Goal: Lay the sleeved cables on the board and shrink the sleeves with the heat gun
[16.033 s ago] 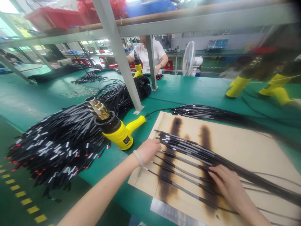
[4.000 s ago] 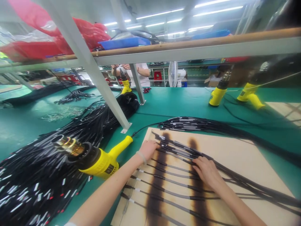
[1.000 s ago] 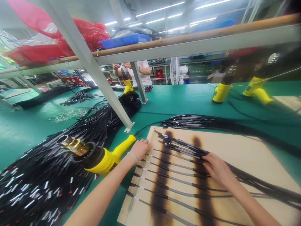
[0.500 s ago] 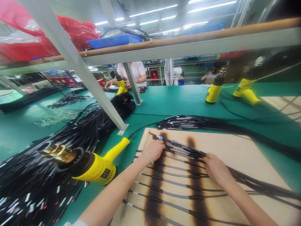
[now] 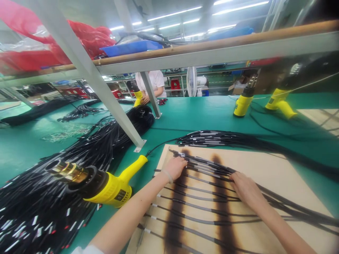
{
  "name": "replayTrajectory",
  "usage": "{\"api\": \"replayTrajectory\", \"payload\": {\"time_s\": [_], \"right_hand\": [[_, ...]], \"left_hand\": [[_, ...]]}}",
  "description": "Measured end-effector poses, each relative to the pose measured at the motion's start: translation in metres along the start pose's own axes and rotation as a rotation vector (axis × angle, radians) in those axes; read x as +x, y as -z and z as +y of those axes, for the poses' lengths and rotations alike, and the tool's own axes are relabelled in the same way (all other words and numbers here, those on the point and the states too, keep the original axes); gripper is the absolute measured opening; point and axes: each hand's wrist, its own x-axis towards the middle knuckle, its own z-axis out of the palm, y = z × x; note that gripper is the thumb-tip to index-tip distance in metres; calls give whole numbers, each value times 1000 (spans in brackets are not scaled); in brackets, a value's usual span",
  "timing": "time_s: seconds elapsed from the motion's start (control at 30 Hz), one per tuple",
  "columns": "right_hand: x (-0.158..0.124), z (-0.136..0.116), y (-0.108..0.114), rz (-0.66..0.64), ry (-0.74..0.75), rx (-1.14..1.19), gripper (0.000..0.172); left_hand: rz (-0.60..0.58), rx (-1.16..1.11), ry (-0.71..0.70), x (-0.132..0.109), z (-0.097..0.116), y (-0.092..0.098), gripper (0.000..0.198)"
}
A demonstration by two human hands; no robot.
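Several black cables with grey sleeves (image 5: 194,229) lie side by side across a pale wooden board (image 5: 280,176) marked by two dark scorched bands. At the board's far side, a bunch of black cables (image 5: 209,164) runs between my hands. My left hand (image 5: 177,168) is closed on the bunch near its left ends, fingertips curled over the cables. Farther right, my right hand (image 5: 245,187) grips the same bunch, its fingers partly hidden. To the left of my left forearm, a yellow heat gun (image 5: 111,188) lies on the green table, its metal nozzle pointing left.
A thick pile of black cables (image 5: 87,155) covers the left. Another cable bundle (image 5: 217,137) lies behind the board. A slanted metal post (image 5: 106,91) rises near the heat gun. Two more yellow heat guns stand at the back right, one upright (image 5: 243,106). A person (image 5: 153,84) works across the table.
My hands stay on the cable bunch with hardly any movement. The view shifts slightly. Across the table, the other person's hands have come together beside a yellow heat gun.
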Motion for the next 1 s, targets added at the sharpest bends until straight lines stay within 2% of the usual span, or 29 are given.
{"api": "replayTrajectory", "payload": {"time_s": [0.23,0.37,0.5,0.8,1.0], "right_hand": [[3,-14,-3,53,74,57,15],[15,-29,-8,92,126,97,14],[26,-41,-14,75,159,104,17],[35,-58,-11,22,137,36,17],[38,-58,-14,15,145,-21,18]], "left_hand": [[-12,-7,90,-22,-25,17,29],[-42,12,189,-35,-38,20,30],[-55,15,243,-45,-48,20,29],[-84,11,337,-55,-52,13,20],[-101,78,333,-51,-52,9,30]]}}
